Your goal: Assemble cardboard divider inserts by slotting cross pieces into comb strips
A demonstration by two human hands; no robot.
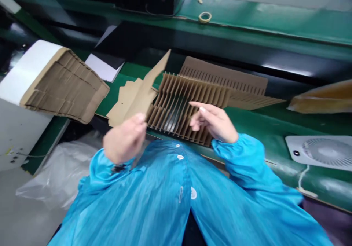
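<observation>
My left hand [125,138] is closed, its thumb and fingers at the near end of a thin cardboard sheet [150,88] that slants up and away. Under that sheet, loose flat cardboard pieces [121,105] lie fanned on the green bench. Beside them stands a cardboard divider grid [165,108] with many upright slats. My right hand [216,121] hovers over the grid's right part, index finger stretched out and the other fingers partly curled, with nothing in it. Slotted cardboard strips [222,75] lie behind the grid.
On the left, a white box [35,70] is packed with folded cardboard. A white fan [324,151] sits at the right, near a yellowish wrapped bundle [324,97]. A tape roll [205,17] rests on the back ledge. Clear plastic bags [60,169] hang low on the left.
</observation>
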